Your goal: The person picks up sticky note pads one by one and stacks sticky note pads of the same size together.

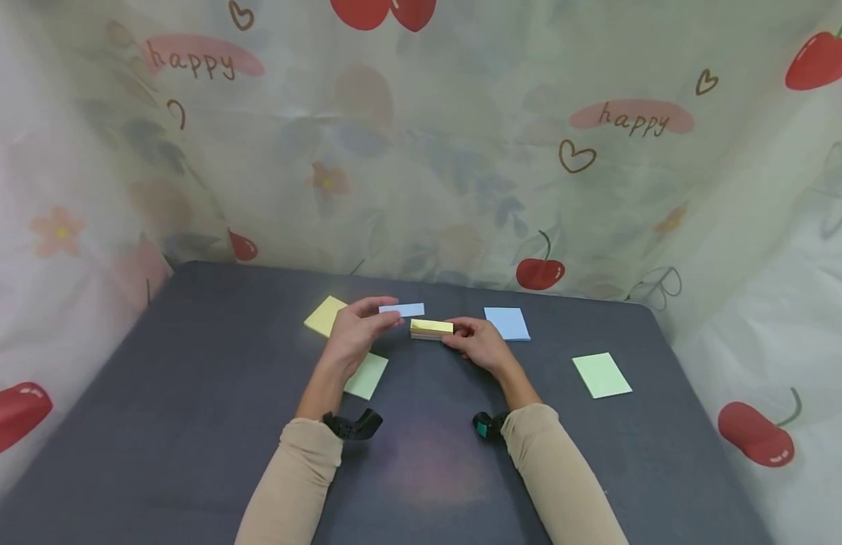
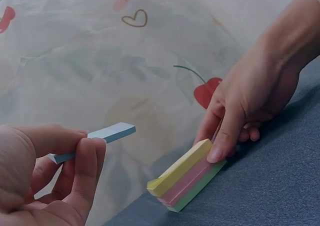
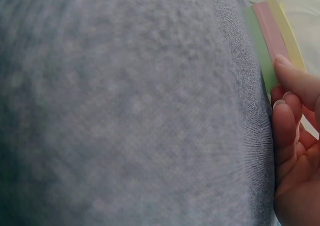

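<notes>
Between thumb and fingers, my left hand [image 1: 355,327] pinches a narrow blue sticky note pad [image 2: 114,131], lifted above the table. Just to its right, my right hand [image 1: 480,342] grips one end of a stack of narrow sticky note pads [image 2: 187,176]. In the left wrist view the stack runs yellow on top, pink in the middle and green at the bottom, low at the table surface. The blue pad and the stack are apart. The right wrist view shows the thumb on the stack's side, with the same colour layers [image 3: 270,33].
On the dark table [image 1: 209,424] lie square sticky note pads: a yellow one [image 1: 321,316] and a green one [image 1: 368,376] by the left hand, partly covered, a blue one [image 1: 507,323] behind the right hand, and another green one [image 1: 601,375] farther right. A printed curtain [image 1: 421,219] hangs behind.
</notes>
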`<state>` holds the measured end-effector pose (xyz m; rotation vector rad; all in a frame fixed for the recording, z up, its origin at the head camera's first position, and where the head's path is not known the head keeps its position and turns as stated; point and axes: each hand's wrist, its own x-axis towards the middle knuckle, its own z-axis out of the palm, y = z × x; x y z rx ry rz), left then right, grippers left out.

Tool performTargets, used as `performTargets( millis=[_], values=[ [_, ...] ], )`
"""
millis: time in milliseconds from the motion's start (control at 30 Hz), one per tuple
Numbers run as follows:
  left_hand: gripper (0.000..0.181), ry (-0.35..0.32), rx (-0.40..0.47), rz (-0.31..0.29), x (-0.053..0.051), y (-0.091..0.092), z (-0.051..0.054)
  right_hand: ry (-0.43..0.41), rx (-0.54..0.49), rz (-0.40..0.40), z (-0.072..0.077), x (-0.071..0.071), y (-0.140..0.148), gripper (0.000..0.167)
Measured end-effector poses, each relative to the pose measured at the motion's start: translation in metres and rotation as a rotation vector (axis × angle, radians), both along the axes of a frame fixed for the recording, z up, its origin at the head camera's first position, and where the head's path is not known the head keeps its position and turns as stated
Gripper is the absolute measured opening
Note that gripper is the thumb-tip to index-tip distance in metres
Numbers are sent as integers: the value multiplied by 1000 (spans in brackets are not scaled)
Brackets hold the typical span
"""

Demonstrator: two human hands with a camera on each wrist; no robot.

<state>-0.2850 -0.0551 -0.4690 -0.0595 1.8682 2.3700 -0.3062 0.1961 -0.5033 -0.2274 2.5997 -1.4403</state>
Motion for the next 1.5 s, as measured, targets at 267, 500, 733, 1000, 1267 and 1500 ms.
performTargets(
  millis=[267, 500, 733, 1000, 1267, 1500],
  values=[
    [45, -11, -21, 14, -1, -1, -2, 22, 23, 50, 1, -3, -1, 43],
    [42, -26, -34, -11, 1, -3, -4, 34, 6, 36, 10, 2, 4, 50],
    [33, -28, -35, -18, 1, 0, -2, 233, 136, 48, 40, 9, -8, 49],
    [32, -38, -20, -37, 5, 7, -1, 306, 111, 65, 55, 21, -23, 46],
    [36, -49, -31, -69, 6, 12, 0, 371, 120, 55, 52, 30, -27, 40],
    [42, -62, -9, -132, 7, 13, 3, 443, 114, 47, 49, 36, -28, 28]
  ],
)
